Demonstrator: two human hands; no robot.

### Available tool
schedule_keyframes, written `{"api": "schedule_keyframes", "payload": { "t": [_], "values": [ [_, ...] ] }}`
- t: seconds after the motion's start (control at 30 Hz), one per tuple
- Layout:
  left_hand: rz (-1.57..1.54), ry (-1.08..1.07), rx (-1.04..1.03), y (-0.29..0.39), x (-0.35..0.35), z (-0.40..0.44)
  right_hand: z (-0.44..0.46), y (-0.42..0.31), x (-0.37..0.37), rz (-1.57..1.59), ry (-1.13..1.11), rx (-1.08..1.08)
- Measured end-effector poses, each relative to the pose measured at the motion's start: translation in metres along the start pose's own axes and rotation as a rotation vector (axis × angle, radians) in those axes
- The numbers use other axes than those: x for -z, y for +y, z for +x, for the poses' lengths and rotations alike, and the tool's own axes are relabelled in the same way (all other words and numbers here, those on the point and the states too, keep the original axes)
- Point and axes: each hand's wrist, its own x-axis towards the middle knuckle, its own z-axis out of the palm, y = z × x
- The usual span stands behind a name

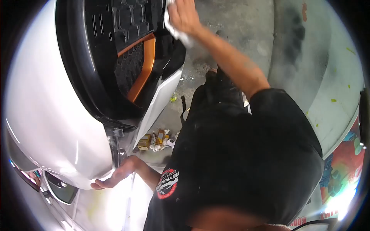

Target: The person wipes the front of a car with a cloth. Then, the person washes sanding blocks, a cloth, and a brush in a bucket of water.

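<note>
At far left, the glossy white bonnet [50, 92] of a car, curving down the view, front end facing right. At its lower corner, the left hand [115, 175], fingers stretched out, tips pointing left. Holds nothing visible there; sits at or just beside the bonnet's edge, contact hard to tell. Directly above that hand, the headlamp [115, 152]. Farther up, the black grille [129, 21], long axis running top to bottom of the view, face turned right. Set into it, an angled orange trim strip [149, 57]. Low on the floor beyond, small boxes [144, 142] among clutter too small to name.

At the top, just right of the grille, a white cloth [177, 34] in the grasp of the right hand [184, 17]. Lies beneath palm and fingers, showing along their left side and below the wrist. Slants lengthwise from top left to lower right, loose end pointing down the view. Touches or nearly touches the black edge around the grille. Fingers close together over the cloth, partly cut off by the upper border.

Farther right, a black T-shirt [250, 161], then a pale grey curved panel [320, 57] with dark smudges.
</note>
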Motion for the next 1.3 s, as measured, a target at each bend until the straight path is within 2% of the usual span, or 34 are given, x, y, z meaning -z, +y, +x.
{"api": "schedule_keyframes", "payload": {
  "t": [0.03,0.07,0.1,0.17,0.2,0.27,0.33,0.4,0.53,0.6,0.67,0.7,0.73,0.8,0.87,0.97,1.0,1.07,1.13,1.17,1.3],
  "values": [
    [-0.022,0.018,0.029,0.002,-0.004,-0.002,0.028,-0.018,0.014,0.174,0.357,-0.217],
    [-0.011,0.017,0.031,-0.001,-0.002,-0.001,0.032,-0.018,0.013,0.189,0.284,-0.234],
    [0.012,0.005,0.02,-0.005,-0.002,0.0,0.021,-0.018,0.02,0.197,-0.044,-0.174],
    [0.008,-0.01,-0.027,-0.007,-0.003,0.001,-0.041,-0.057,0.021,0.255,-0.14,-0.146],
    [0.009,0.004,-0.017,-0.009,-0.004,0.001,-0.092,-0.099,0.019,0.307,0.096,-0.183],
    [0.038,-0.075,0.024,-0.009,-0.001,0.0,-0.141,-0.142,0.05,0.529,-0.033,-0.029],
    [0.037,-0.083,0.005,-0.006,0.0,0.003,-0.12,-0.116,0.055,0.329,-0.163,0.061],
    [0.045,-0.098,-0.006,-0.007,0.001,0.002,-0.073,-0.084,0.054,0.26,-0.139,0.282],
    [0.011,-0.05,0.035,-0.01,-0.005,0.005,-0.121,-0.15,0.057,0.573,-0.109,0.05],
    [-0.001,-0.044,0.035,-0.008,-0.008,0.003,-0.101,-0.125,0.055,0.557,-0.144,0.066],
    [0.09,-0.085,-0.016,-0.014,-0.004,0.005,-0.066,-0.086,0.058,0.487,-0.071,0.261],
    [0.085,-0.069,-0.007,-0.012,-0.007,0.003,-0.069,-0.096,0.057,0.474,-0.057,0.22],
    [0.097,-0.059,0.002,-0.015,-0.005,0.004,-0.085,-0.118,0.053,0.482,-0.02,0.086],
    [0.105,-0.026,0.016,-0.013,-0.008,0.006,-0.129,-0.151,0.049,0.582,-0.069,0.064],
    [0.17,-0.077,0.012,-0.006,-0.003,0.007,-0.12,-0.121,0.059,0.513,-0.176,0.201],
    [0.068,-0.048,0.044,-0.008,-0.005,0.005,-0.057,-0.068,0.04,0.438,0.203,0.189],
    [0.074,-0.057,0.04,-0.008,-0.004,0.005,-0.046,-0.067,0.038,0.447,0.12,-0.028],
    [0.208,-0.102,0.066,-0.006,-0.001,0.005,-0.058,-0.093,0.035,0.512,0.053,-0.281],
    [0.111,-0.073,0.07,-0.004,-0.003,0.01,-0.11,-0.135,0.042,0.386,0.151,-0.135],
    [0.029,-0.041,0.084,-0.001,-0.007,0.008,-0.132,-0.141,0.038,0.433,-0.002,-0.13],
    [0.029,-0.026,0.045,-0.003,-0.009,0.001,-0.029,-0.07,0.032,0.378,0.118,-0.191]
  ]
}}
